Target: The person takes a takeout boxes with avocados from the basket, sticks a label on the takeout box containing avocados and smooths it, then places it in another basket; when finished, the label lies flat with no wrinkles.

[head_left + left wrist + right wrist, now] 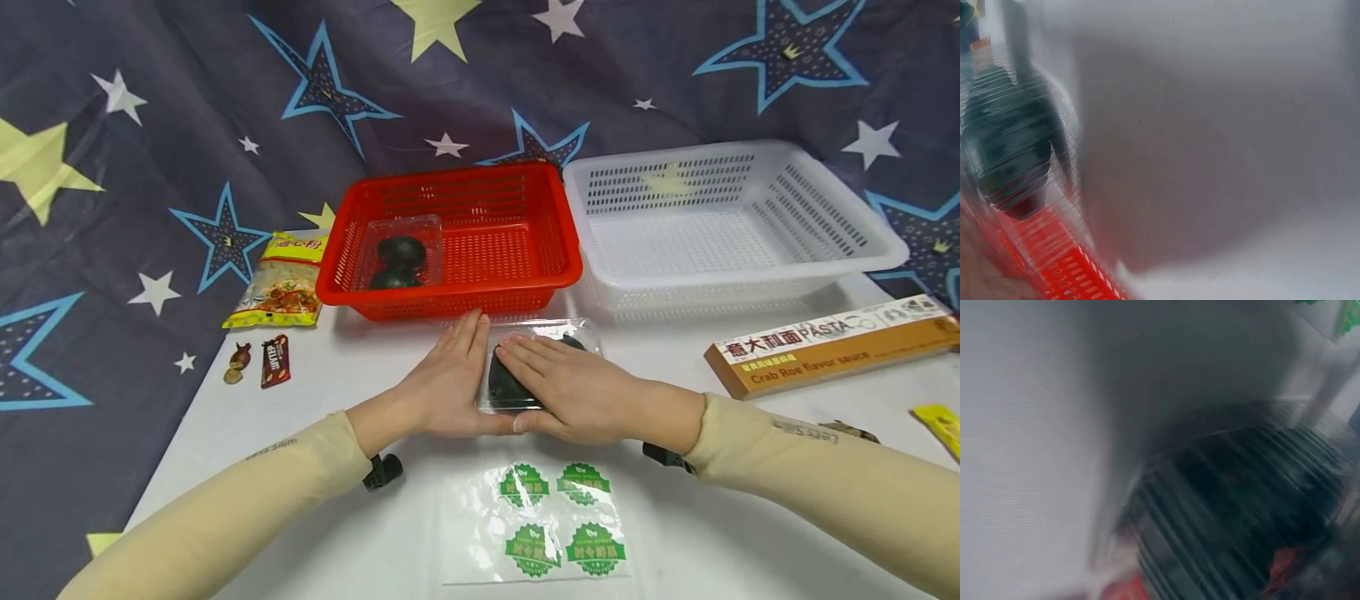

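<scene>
A clear ribbed plastic box (588, 330) with dark green, avocado-like fruit (510, 385) inside lies on the table in front of the red basket. My left hand (448, 379) rests along the box's left side with its fingers straight, pointing away from me. Across the lid lies my right hand (573, 385), its fingers extended and covering much of the fruit. Both thumbs meet at the near edge. The box (1013, 140) also shows at the left of the left wrist view, and the ribbed box (1229, 506) appears blurred in the right wrist view.
A red basket (480, 297) holds another clear box of dark fruit, next to a white basket (720, 279). A sheet of green stickers (480, 533) lies nearest me. Left stand a yellow food bag (281, 283) and small packets (275, 361); right, a pasta box (832, 350) and yellow packet (941, 427).
</scene>
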Tool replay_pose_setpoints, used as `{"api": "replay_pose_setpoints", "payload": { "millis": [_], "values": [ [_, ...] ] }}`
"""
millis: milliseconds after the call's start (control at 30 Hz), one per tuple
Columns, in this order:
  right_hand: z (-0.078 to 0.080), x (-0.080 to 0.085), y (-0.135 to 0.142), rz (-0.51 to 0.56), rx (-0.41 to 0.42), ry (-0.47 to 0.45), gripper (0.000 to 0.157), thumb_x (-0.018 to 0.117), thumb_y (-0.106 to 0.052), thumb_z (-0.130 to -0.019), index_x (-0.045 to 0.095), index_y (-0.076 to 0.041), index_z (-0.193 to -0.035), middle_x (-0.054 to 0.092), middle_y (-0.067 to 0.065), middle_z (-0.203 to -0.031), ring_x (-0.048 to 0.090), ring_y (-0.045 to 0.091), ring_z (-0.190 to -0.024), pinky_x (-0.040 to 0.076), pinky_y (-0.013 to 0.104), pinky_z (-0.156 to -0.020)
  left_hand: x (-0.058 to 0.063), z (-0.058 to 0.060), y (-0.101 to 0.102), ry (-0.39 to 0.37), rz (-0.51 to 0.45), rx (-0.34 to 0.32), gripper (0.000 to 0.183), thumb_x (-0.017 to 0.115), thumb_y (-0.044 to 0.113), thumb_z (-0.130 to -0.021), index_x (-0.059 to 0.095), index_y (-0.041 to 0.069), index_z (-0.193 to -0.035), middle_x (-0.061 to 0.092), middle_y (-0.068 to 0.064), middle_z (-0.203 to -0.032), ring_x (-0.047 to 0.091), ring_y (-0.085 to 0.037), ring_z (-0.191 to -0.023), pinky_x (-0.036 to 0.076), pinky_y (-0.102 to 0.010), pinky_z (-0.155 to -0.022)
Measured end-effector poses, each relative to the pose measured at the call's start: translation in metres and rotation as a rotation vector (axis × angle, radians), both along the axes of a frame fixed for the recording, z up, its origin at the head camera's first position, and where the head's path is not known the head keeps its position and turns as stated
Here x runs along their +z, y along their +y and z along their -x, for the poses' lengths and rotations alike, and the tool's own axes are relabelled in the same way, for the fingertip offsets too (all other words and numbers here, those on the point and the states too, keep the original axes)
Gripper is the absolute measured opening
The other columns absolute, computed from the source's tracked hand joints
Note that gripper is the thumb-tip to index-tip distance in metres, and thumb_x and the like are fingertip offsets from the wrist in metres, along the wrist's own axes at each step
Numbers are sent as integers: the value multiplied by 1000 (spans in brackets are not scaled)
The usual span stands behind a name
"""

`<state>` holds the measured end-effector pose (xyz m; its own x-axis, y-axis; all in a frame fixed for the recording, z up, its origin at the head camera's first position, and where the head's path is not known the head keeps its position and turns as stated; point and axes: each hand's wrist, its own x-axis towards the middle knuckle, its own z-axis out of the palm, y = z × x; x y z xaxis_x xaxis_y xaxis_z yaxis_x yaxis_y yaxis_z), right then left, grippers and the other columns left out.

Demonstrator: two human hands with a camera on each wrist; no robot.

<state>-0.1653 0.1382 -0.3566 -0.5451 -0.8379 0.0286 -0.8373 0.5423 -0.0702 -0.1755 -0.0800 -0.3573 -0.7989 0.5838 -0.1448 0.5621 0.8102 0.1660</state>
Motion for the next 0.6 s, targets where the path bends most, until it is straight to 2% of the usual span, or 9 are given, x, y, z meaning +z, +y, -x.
{"api": "replay_pose_setpoints", "payload": {
  "millis": [233, 433, 600],
  "values": [
    [-5, 1, 18, 8, -20, 29, 76, 38, -55, -98, 29, 1, -148, 27, 15, -154, 25, 29, -141, 23, 44, -113, 1, -1, 0, 5, -18, 15, 129, 54, 82, -69, 3, -5, -150, 3, -22, -157, 4, -32, -145, 9, -41, -116],
    [-5, 0, 36, 11, -30, 85, 75, 40, -54, -97, 31, 2, -147, 30, 15, -153, 28, 30, -140, 23, 44, -113, 0, 0, 0, -10, -28, 16, 130, 55, 82, -69, 1, -4, -150, 1, -21, -158, 2, -31, -145, 8, -40, -116],
    [-4, -2, 40, 6, -16, 135, 78, 42, -57, -95, 33, 2, -146, 31, 15, -152, 29, 29, -140, 24, 43, -113, -2, 0, 0, -11, -47, 17, 130, 55, 81, -69, 0, -4, -150, -1, -21, -158, 0, -30, -145, 8, -41, -116]
  ]
}}
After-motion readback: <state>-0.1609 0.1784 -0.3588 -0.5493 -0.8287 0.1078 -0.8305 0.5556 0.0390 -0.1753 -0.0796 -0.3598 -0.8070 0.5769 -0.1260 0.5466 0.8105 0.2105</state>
